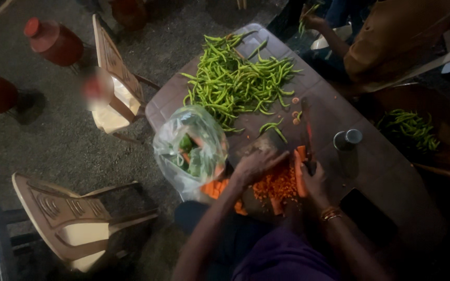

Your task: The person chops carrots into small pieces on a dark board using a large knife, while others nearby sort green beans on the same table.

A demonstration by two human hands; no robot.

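While chillies point(240, 78) are heaped far, bag point(191, 148) set left, cup point(347, 139) right: left hand point(256, 165) laid flat, open, on carrot bits point(277, 186); knife point(307, 138) gripped in closed right hand point(313, 179).

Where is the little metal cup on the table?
In the head view, the metal cup stands upright on the brown table, right of the knife in the right hand, below the pile of green chillies.

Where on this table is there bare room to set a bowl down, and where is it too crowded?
Free: the brown table between the steel cup and the dark phone, and the strip right of the green chillies. Crowded: the near edge, where the left hand, the right hand with its knife, chopped carrot and the plastic bag sit.
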